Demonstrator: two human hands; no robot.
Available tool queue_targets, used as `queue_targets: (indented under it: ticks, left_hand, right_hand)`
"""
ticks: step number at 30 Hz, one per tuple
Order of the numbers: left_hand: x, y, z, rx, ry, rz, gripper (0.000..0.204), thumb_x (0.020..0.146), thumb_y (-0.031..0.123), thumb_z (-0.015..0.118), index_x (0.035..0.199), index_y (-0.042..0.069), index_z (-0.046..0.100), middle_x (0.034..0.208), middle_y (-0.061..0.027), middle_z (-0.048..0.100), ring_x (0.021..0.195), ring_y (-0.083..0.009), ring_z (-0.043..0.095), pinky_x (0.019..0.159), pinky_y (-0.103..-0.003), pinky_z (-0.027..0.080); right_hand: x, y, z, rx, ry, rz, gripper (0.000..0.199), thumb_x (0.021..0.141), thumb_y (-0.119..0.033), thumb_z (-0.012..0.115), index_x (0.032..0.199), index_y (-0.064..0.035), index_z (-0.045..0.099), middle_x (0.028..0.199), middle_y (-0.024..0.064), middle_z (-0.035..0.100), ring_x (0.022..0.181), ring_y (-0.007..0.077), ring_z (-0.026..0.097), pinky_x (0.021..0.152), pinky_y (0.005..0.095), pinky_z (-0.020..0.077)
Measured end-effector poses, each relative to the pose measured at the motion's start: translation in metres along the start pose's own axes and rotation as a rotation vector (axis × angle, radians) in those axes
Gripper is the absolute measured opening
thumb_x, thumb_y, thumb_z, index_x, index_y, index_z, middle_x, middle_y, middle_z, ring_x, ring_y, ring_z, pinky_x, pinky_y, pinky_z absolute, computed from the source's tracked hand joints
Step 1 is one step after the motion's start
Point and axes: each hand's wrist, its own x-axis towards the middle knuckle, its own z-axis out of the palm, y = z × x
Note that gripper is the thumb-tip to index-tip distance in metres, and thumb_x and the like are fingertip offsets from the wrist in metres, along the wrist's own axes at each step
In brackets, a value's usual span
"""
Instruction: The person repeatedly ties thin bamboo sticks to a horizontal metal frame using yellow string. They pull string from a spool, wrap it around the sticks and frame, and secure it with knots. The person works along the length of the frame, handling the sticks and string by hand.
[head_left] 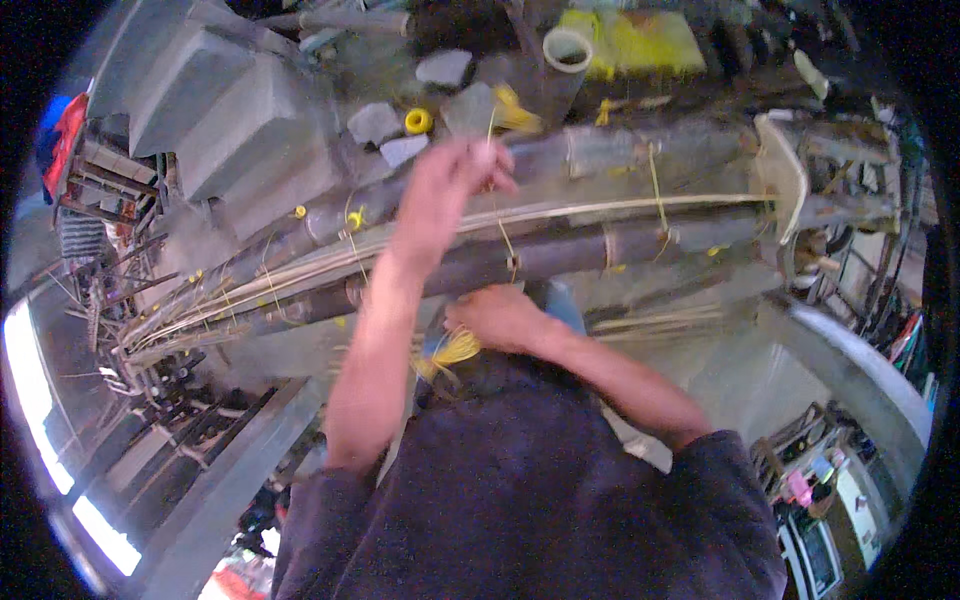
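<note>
My left hand point(447, 190) is raised over a bundle of dark bamboo poles point(560, 250) and thin pale cane strips point(300, 265), pinching a yellow string point(497, 215) that runs down to the poles. Close to my body, my right hand point(497, 318) grips a tuft of yellow string point(452, 352). The poles lie across the view from lower left to right, tied at several spots with yellow string.
Grey concrete steps point(230, 110) rise at the upper left. A roll of tape point(567, 48), a small yellow spool point(418, 121) and a yellow sheet point(640, 40) lie beyond the poles. A grey metal rail point(860, 380) curves at right; clutter lies at the left.
</note>
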Motion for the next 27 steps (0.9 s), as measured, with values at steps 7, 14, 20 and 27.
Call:
queue_targets:
  ticks: [7,14,20,27]
  left_hand:
    - [0.127,-0.076,-0.046,0.035,0.202,-0.245,0.032,0.088,0.029,0.05,0.075,0.002,0.061,0.075,-0.0092,0.059,0.07,-0.0212,0.056,0.058,-0.038,0.043]
    - [0.077,-0.02,-0.225,0.846,0.212,0.38,0.036,0.093,0.038,0.053,0.109,0.008,0.066,0.096,-0.0144,0.07,0.09,-0.0327,0.067,0.078,-0.039,0.051]
    - [-0.088,-0.015,-0.21,0.792,0.153,0.277,0.029,0.097,0.028,0.05,0.111,0.006,0.064,0.103,-0.0132,0.068,0.092,-0.0284,0.067,0.084,-0.037,0.05]
    - [-0.125,-0.077,-0.178,0.923,0.267,0.379,0.023,0.09,0.025,0.057,0.085,0.005,0.066,0.08,-0.0163,0.066,0.076,-0.0338,0.063,0.071,-0.044,0.048]
  right_hand:
    - [-0.021,0.009,-0.003,-0.259,-0.385,-0.069,0.029,0.077,-0.017,0.063,0.103,-0.0033,0.065,0.109,0.0163,0.065,0.103,0.027,0.063,0.079,0.0426,0.0541]
    - [-0.022,-0.078,0.039,1.004,0.044,0.456,0.07,0.083,-0.019,0.07,0.142,-0.0013,0.036,0.113,0.0166,0.061,0.095,0.0286,0.063,0.086,0.0378,0.051]
    - [0.054,-0.138,0.026,0.195,0.289,0.383,0.015,0.091,-0.012,0.06,0.085,-0.0045,0.071,0.089,0.0125,0.069,0.088,0.0219,0.065,0.076,0.0331,0.0506]
    - [0.252,-0.195,-0.092,-0.228,-0.048,-0.227,0.03,0.089,-0.028,0.056,0.095,0.0006,0.063,0.091,0.0197,0.062,0.086,0.0384,0.061,0.077,0.0447,0.0485]
